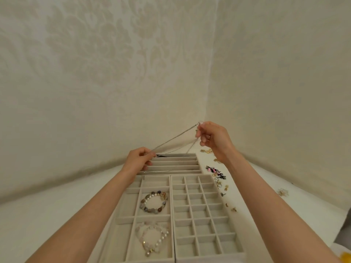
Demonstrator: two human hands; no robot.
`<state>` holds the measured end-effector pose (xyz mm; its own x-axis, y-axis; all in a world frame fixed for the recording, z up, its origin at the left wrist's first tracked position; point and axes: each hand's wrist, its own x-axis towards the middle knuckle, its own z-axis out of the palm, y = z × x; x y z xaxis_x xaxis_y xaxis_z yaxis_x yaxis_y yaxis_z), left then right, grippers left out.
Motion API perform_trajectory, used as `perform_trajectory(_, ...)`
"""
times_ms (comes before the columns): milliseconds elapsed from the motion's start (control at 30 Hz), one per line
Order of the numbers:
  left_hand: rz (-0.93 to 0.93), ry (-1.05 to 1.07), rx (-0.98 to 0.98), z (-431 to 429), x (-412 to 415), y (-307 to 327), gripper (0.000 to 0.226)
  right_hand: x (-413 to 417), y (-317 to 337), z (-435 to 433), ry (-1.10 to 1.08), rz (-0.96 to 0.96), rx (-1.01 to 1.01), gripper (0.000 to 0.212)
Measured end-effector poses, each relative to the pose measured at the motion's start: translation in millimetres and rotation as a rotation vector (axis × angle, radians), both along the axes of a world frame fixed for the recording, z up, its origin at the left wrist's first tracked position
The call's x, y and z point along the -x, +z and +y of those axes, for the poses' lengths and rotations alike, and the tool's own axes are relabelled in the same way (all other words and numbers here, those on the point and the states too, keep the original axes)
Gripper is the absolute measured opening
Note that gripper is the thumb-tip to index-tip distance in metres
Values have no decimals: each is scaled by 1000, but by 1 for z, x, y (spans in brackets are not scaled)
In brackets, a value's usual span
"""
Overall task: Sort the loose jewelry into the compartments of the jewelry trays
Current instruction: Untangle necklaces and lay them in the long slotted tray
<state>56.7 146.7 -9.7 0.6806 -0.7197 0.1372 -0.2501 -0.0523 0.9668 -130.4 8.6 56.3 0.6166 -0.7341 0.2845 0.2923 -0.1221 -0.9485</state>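
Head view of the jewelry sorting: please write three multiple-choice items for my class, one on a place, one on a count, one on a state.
1. Where does the loose jewelry lie?
A. on the table, right of the grid tray
B. left of that tray
C. inside it

2. How many bracelets lie in the left tray?
A. one
B. four
C. two

3. What is the state of the silver chain?
A. lying in a slot
B. stretched between the left hand and the right hand
C. hanging from one hand

Answers:
1 A: the small pieces are scattered on the table beside the grid tray's right wall.
2 C: one has grey and brown beads, the other is pale with pearls.
3 B: each hand pinches one end, with the chain taut in the air.
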Motion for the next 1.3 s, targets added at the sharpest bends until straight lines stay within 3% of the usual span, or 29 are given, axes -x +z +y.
perform_trajectory(200,181,-46,64,2,-5,-3,11,-3,10,-5,18,-76,-60,19)
perform_trajectory(400,647,-223,257,6,-12,1,18,-2,4,-11,-28,-4,21,14)
perform_trajectory(500,707,-213,302,8,-15,2,20,0,-2,-12,-42,18,29,15)
perform_trajectory(800,127,-2,128,6,-17,-7,6,-1,-27,-18,-99,67,-7,11)
perform_trajectory(1300,-356,-121,-110,12,-20,-19,15,4,-54,-19,-63,121,-43,11)
